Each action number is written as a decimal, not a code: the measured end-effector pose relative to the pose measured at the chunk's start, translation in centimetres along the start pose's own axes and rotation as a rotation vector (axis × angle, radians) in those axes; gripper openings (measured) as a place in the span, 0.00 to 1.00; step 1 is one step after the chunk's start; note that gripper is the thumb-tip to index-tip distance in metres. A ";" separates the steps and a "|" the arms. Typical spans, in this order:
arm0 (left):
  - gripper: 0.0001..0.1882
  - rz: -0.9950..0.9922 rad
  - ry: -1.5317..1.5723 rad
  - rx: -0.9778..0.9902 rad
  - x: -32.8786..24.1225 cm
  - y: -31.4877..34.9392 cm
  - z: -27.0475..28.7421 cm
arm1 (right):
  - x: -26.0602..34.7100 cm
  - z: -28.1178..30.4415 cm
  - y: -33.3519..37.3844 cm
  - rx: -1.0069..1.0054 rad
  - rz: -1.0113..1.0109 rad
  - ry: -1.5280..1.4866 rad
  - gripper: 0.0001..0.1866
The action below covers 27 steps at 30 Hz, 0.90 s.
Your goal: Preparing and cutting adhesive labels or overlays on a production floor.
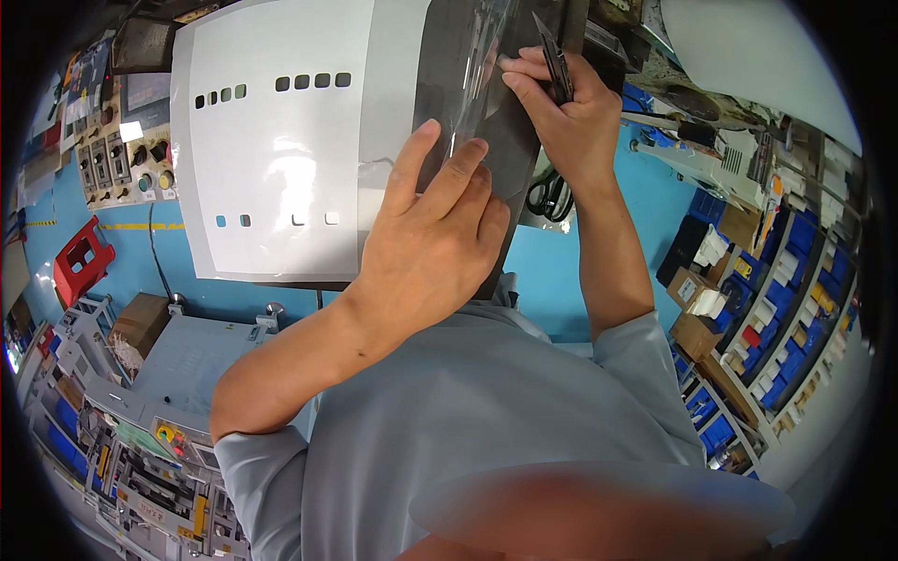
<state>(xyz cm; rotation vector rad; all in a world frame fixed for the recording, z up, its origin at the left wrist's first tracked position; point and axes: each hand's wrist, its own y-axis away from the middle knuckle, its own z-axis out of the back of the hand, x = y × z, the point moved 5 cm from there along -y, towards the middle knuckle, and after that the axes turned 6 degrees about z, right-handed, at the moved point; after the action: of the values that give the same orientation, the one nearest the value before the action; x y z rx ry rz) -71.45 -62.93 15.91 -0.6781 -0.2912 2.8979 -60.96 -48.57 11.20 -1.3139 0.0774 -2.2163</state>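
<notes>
My right hand (582, 117) holds a black utility knife (556, 71), its blade pointing up and away. The thumb and forefinger of that hand come together near the edge of a clear plastic film (479, 70); whether they grip the film I cannot tell. My left hand (430, 224) lies with fingers stretched out, its fingertips on the film over a dark board (440, 56). To its left, a large white sheet (281, 131) with rows of small rounded rectangular holes lies on the board. Glossy glare covers part of the sheet.
Black-handled scissors (550, 198) lie just right of the board. A control panel (126, 154) with knobs and switches stands at the left. Further off are a red plastic stool (82, 259), a grey machine cabinet (192, 360) and, at right, shelves with blue bins (772, 346).
</notes>
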 end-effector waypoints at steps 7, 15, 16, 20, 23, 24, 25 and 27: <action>0.09 0.006 0.009 0.003 0.0 0.0 -0.1 | 0.3 0.0 -0.1 -0.001 0.019 0.047 0.12; 0.05 -0.006 0.010 -0.114 0.0 0.1 -0.1 | 0.4 -0.2 0.0 -0.005 -0.112 0.010 0.14; 0.05 -0.007 0.007 -0.109 0.0 0.1 -0.1 | 0.4 -0.3 -0.1 -0.004 -0.112 0.009 0.14; 0.05 0.001 -0.015 -0.114 0.1 0.2 -0.2 | 0.0 -0.5 -0.1 -0.016 -0.096 0.041 0.14; 0.07 0.002 0.055 -0.132 -0.2 0.2 0.0 | -0.8 -0.3 0.0 -0.041 -0.036 0.072 0.17; 0.07 -0.010 0.044 -0.123 -0.2 0.3 0.0 | -0.3 -0.3 -0.1 -0.029 -0.052 0.074 0.16; 0.07 -0.024 0.032 -0.114 -0.3 0.3 -0.1 | -0.3 -0.2 0.0 -0.015 -0.064 0.048 0.15; 0.06 -0.030 0.029 -0.097 -0.4 0.5 0.0 | 0.4 0.0 -0.1 -0.006 -0.071 0.111 0.14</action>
<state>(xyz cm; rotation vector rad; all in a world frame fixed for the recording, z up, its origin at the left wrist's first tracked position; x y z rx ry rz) -71.13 -63.53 15.97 -0.7239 -0.4374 2.8581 -61.16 -48.64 11.53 -1.2129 0.0797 -2.3503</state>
